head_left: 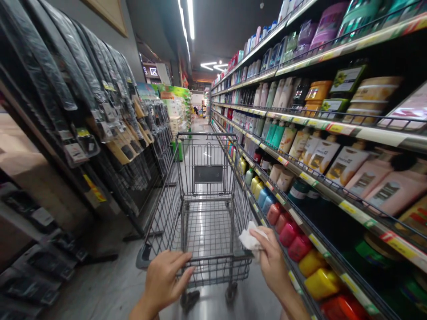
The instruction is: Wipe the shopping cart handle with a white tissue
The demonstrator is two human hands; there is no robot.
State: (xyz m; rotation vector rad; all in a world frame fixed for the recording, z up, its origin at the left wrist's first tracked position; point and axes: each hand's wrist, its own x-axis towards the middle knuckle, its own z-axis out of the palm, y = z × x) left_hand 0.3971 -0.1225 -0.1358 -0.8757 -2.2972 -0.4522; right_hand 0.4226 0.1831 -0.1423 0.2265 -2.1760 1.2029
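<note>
A grey wire shopping cart (165, 209) stands in front of me in the aisle, with no goods visible inside its basket. My left hand (168, 275) is at the cart's near left end, its fingers stretched out and the thumb apart. Whether that palm presses on the rail, I cannot tell. At the near right corner, my right hand (271, 255) pinches a crumpled white tissue (250, 237) between thumb and fingers. A dark rectangular panel (208, 174) is fixed on the cart's far end.
Shelves of bottles and tubs run along the right, with colourful bottles (322, 281) low down near the cart. Plastic-wrapped dark goods (90, 84) hang on a rack at left. Stacked green-topped packs (176, 106) stand farther along, and the grey floor (200, 127) continues ahead.
</note>
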